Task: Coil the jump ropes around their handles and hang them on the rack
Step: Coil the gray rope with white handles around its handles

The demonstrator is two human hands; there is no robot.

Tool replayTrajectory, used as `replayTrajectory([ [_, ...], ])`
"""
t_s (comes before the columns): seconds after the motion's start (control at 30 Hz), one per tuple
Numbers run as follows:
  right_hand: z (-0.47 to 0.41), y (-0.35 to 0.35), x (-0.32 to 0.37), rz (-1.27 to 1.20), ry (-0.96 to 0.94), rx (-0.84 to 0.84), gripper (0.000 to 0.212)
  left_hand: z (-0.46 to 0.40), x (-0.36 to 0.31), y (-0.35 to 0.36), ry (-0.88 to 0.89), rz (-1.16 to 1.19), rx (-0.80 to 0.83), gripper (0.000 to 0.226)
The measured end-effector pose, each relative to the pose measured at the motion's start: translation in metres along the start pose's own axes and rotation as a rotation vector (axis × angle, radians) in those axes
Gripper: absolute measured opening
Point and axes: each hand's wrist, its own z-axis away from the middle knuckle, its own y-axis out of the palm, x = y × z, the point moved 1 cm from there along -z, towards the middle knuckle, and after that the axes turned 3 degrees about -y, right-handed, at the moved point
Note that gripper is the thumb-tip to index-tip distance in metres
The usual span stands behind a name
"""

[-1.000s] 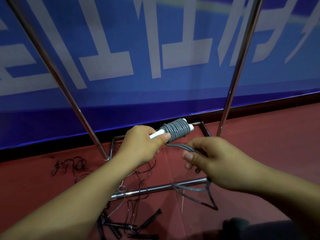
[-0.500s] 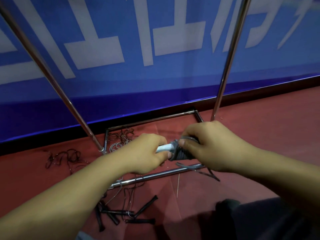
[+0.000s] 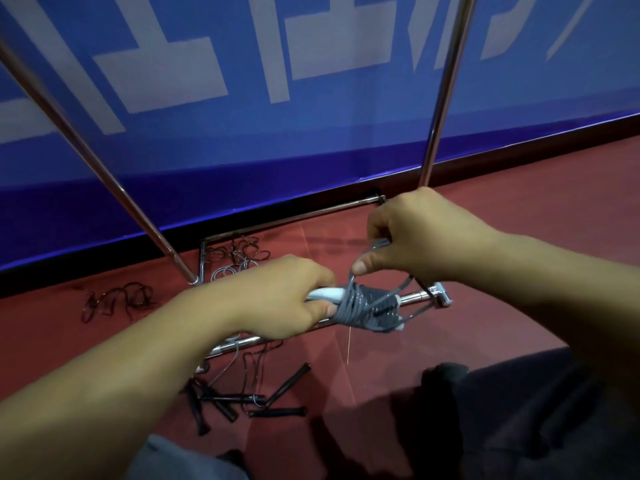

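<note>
- A dark red floor (image 3: 519, 237) runs up to a blue banner (image 3: 311, 133) with large pale lettering; a black strip marks the banner's lower edge where it meets the floor.
- A chrome rack (image 3: 446, 88) stands close in front of the banner. Two shiny uprights rise out of the top of the view, one leaning from the left, one at the right, and its rectangular base frame lies flat on the floor.
- The floor to the right of the rack, along the banner's edge, is bare red surface.
- The left hand (image 3: 277, 299) is curled round the white handles (image 3: 327, 294), gripping them above the near bar of the rack's base.
- A grey jump rope (image 3: 367, 310) is coiled in many tight turns round the handles, just right of the left hand's fingers.
- The right hand (image 3: 415, 237) is just above and to the right of the coil, with thumb and fingers pinching a loose strand of the grey rope that leads down to the coil.
- Thin dark ropes (image 3: 117, 301) lie tangled on the floor at the left, and more inside the base frame.
- Black handles (image 3: 249, 400) lie scattered on the floor near the bottom centre.
- Dark clothing fills the lower right corner.
</note>
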Motion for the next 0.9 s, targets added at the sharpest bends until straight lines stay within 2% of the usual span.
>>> replayTrajectory([
  [0.23, -0.004, 0.007, -0.002, 0.042, 0.053, 0.086, 0.068, 0.004, -0.004, -0.003, 0.026, -0.082, 0.074, 0.023],
  [0.33, -0.006, 0.011, -0.005, -0.015, 0.057, 0.126, 0.072, 0.007, -0.005, -0.003, 0.053, -0.033, 0.097, 0.013],
  [0.4, -0.007, 0.012, -0.008, -0.082, 0.028, 0.165, 0.064, 0.008, -0.006, -0.003, 0.067, 0.01, 0.112, 0.008],
  [0.53, -0.004, 0.013, -0.013, -0.333, 0.018, 0.32, 0.029, 0.017, -0.009, -0.009, 0.119, 0.158, 0.197, 0.007],
  [0.67, -0.002, 0.011, -0.018, -0.596, 0.072, 0.399, 0.029, 0.024, -0.004, -0.02, 0.159, 0.267, 0.223, 0.007],
  [0.8, -0.001, 0.012, -0.016, -0.685, 0.044, 0.408, 0.024, 0.025, -0.003, -0.021, 0.217, 0.461, 0.261, 0.003],
  [0.9, -0.002, 0.017, -0.018, -0.759, 0.069, 0.396, 0.01, 0.024, -0.002, -0.022, 0.271, 0.658, 0.247, 0.014],
])
